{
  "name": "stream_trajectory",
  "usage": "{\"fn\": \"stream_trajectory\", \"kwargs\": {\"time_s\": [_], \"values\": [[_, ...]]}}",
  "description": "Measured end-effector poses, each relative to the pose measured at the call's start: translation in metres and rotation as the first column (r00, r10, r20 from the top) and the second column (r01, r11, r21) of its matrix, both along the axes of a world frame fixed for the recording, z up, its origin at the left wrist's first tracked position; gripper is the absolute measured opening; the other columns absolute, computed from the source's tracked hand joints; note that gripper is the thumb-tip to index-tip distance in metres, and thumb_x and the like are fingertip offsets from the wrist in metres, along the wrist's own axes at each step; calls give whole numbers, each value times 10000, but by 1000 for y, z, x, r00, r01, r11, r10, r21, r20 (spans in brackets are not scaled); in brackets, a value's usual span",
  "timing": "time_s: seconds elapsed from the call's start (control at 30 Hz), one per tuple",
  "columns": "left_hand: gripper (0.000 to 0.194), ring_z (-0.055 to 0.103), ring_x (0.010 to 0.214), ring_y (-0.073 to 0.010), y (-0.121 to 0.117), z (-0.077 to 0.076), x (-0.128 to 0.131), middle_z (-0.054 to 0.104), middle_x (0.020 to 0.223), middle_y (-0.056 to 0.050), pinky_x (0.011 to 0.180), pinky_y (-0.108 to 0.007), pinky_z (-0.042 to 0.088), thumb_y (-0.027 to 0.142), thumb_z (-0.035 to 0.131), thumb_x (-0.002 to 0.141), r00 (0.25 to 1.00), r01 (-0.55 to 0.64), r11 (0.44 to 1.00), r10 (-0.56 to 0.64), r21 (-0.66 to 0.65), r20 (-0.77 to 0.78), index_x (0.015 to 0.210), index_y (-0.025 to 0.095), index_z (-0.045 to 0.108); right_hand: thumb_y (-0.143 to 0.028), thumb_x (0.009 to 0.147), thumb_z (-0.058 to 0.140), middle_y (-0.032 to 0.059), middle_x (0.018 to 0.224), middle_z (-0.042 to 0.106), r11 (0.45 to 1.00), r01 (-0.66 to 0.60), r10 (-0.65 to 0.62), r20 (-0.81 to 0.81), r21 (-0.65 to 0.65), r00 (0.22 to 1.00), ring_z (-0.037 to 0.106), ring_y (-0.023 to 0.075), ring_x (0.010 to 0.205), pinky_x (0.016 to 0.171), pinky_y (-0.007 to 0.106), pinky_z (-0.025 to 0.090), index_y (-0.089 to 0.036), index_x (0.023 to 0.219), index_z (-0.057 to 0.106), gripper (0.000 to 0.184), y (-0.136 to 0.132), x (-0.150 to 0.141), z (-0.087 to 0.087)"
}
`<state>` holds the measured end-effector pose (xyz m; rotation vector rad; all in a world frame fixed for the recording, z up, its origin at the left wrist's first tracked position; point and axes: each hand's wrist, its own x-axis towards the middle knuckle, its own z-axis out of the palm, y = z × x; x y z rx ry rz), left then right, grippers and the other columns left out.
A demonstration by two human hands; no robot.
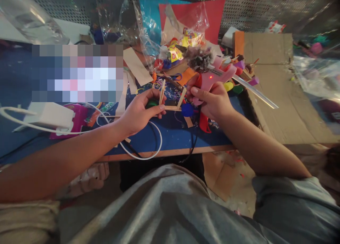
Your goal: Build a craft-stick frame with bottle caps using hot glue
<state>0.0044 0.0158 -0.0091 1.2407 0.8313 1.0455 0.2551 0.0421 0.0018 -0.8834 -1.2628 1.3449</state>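
My left hand [140, 111] is closed on a small frame of wooden craft sticks [171, 101], held above the blue table top [172, 134]. Two sticks rise from a flat one like an open U. My right hand [212, 100] grips a pink hot glue gun [215, 75] with a small red light lit and a clear glue stick [255, 91] poking out behind to the right. The gun sits just right of the stick frame, its nozzle hidden behind my fingers. A blue pom-pom [187, 110] lies under the frame.
A white charger block [50, 115] and white cable [148, 153] lie at the left. Plastic bags [183, 27], coloured paper sheets [212, 13] and small craft bits crowd the back. A cardboard sheet [276, 95] covers the right side. Black cables hang over the table's front edge.
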Motion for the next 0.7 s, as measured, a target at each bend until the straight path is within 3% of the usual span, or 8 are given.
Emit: {"fn": "stream_trajectory", "kwargs": {"time_s": [0.23,0.33,0.57,0.7], "values": [[322,738,690,-111,-4,8,0,694,925,4,580,-207,599,136,977,751,990,110,976,-90,-186,113,969,181,744,-654,739,1029,24,934,702,995,-87,86,23,48,996,637,189,769,654,378,587,-287,855,715,497,-1,-2,-5],[316,758,690,-112,-6,12,-1,712,962,-1,570,-197,603,106,976,742,982,166,956,-137,-242,133,961,173,758,-627,706,1059,11,967,718,996,-79,80,-11,45,997,649,184,780,657,364,596,-299,901,695,527,-2,-3,-3],[269,739,707,-112,-12,15,-1,726,961,-16,598,-208,631,149,984,793,947,322,907,-304,-272,108,973,168,785,-533,667,1108,-2,1036,771,992,-115,114,21,55,993,704,175,836,640,322,618,-298,938,673,564,-5,-4,-5],[272,736,706,-107,-12,12,-1,727,1000,-20,579,-204,617,167,988,809,944,330,912,-316,-243,95,993,174,787,-541,678,1103,-3,1069,784,989,-139,138,26,55,990,728,172,828,674,338,650,-301,945,681,554,-6,-3,-7]]}}
